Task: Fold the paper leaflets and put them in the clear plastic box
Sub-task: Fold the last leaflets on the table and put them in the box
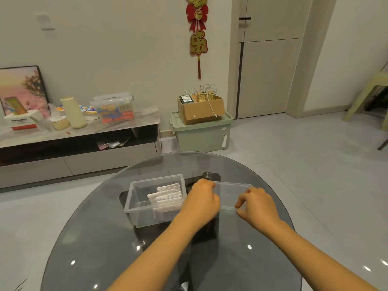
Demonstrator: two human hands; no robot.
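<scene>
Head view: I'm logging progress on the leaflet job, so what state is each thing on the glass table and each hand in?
clear plastic box: open, lid off, upright on the table.
folded leaflets: stacked inside the box, at its right end.
lid: off the box, lying to its right, held by both hands.
left hand: fingers curled on the lid's left edge.
right hand: pinching the lid's near edge.
glass table: bears box and lid.

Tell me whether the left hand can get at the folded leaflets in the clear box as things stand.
Probably yes. The clear box stands open-topped, the leaflets just beside the left hand; but that hand is on the lid now.
</scene>
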